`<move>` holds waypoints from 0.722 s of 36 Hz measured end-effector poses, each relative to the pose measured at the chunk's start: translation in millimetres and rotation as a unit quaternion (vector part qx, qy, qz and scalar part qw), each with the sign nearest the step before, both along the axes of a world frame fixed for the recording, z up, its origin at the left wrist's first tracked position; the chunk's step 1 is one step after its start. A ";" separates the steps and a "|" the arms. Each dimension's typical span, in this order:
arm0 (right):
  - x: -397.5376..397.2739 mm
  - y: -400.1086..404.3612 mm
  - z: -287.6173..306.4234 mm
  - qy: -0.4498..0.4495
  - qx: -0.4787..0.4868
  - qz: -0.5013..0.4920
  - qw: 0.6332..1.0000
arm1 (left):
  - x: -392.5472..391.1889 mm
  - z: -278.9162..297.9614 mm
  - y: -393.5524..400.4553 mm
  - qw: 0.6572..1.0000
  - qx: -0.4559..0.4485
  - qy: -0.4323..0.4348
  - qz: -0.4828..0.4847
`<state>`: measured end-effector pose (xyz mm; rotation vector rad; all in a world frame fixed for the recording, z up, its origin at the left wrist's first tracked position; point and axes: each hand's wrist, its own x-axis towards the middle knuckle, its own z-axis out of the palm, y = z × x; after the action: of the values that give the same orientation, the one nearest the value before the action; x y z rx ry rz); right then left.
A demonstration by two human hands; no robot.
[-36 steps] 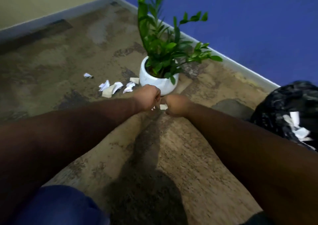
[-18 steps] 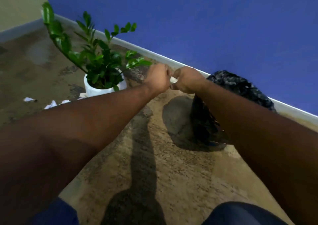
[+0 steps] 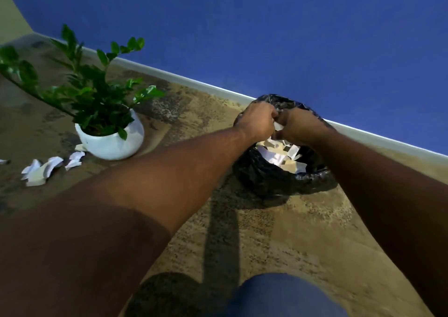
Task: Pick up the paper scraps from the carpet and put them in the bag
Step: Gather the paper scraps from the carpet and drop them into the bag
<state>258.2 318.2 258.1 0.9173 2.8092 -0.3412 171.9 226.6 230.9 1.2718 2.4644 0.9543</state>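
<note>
A black plastic bag point(image 3: 271, 178) sits open on the carpet by the blue wall, with several white paper scraps point(image 3: 278, 155) inside it. My left hand point(image 3: 257, 121) and my right hand point(image 3: 299, 127) are held together right above the bag's mouth. Both are closed around a white paper scrap point(image 3: 278, 126), which shows between them. Several more white scraps point(image 3: 43, 169) lie on the carpet at the left, beside the plant pot.
A green plant in a white pot point(image 3: 111, 140) stands on the carpet left of the bag. A pale skirting board point(image 3: 194, 83) runs along the blue wall behind. My blue-clad knee point(image 3: 286, 295) is at the bottom edge. Patterned brown carpet point(image 3: 303, 244) lies in front.
Both hands rose from the carpet by the pot with a scrap and moved right to the bag's mouth. The view swung right, bringing the bag to the centre.
</note>
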 end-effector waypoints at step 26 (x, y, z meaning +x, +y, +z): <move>-92.1 -99.8 -17.6 0.056 0.006 0.170 0.984 | -83.7 18.2 -142.8 0.980 -0.162 0.112 0.026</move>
<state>166.0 218.4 240.4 0.4150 3.0011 -0.3341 88.2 83.8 249.1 1.2646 2.6900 0.4088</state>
